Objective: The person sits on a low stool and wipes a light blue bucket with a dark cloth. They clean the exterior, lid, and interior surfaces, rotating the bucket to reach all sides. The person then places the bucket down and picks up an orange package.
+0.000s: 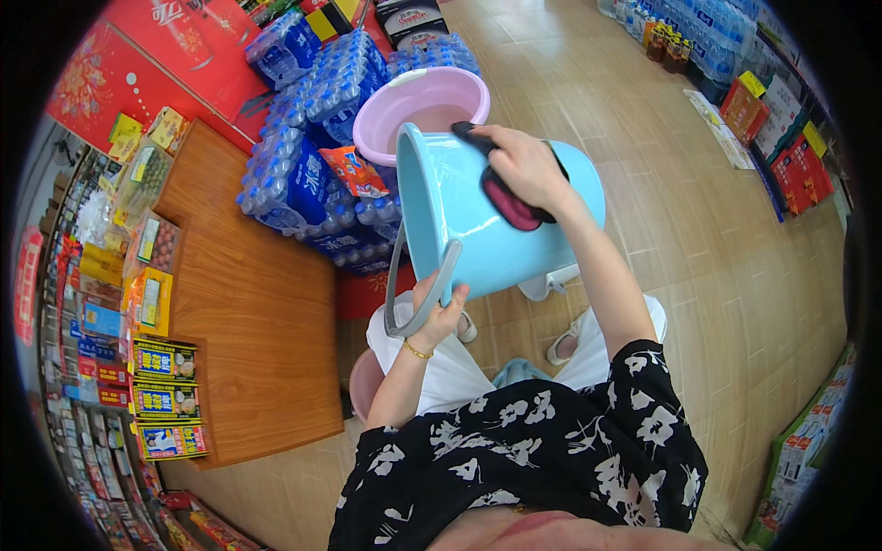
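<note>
A light blue plastic bucket (455, 200) lies tilted on its side above my knees, its mouth facing left. My left hand (441, 317) grips the bucket's rim at the lower left, beside the grey handle (434, 293) that hangs down. Against the bucket's upper wall, my right hand (527, 165) presses a dark cloth with a maroon part (510, 203). Just beyond the bucket's mouth is a pink plastic basin (372, 131); what it holds is mostly hidden behind its rim and the bucket.
Shrink-wrapped packs of bottled water (289, 172) are stacked beyond the basin, with an orange packet (355, 172) against them. To the left stands a wooden counter (255, 330) with boxed goods along its edge. More bottles (716, 34) and red boxes (799, 175) line the right side.
</note>
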`<control>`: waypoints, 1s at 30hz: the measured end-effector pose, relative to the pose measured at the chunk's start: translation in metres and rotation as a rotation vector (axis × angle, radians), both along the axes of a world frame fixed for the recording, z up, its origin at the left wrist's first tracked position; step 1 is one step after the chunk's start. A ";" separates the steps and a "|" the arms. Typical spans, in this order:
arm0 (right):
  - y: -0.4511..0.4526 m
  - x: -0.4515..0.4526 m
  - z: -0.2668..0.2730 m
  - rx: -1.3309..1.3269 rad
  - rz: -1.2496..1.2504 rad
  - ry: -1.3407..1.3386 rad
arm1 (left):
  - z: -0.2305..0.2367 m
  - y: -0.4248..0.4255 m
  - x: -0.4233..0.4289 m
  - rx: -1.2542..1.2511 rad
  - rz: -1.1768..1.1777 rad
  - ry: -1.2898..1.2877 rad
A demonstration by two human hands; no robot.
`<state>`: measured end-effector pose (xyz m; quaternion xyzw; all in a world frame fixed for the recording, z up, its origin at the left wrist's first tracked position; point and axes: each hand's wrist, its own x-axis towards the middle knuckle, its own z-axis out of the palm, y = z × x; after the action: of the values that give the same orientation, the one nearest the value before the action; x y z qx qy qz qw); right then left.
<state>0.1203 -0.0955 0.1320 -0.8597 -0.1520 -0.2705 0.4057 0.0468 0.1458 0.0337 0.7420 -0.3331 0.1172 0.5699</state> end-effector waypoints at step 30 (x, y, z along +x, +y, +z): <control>0.012 -0.055 -0.092 0.226 -0.334 -0.387 | 0.026 -0.008 -0.008 0.207 0.030 -0.257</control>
<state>0.0649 -0.0831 0.0403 -0.7545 -0.0517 -0.5081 0.4122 0.0384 0.1379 0.0600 0.7805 -0.4023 0.1849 0.4414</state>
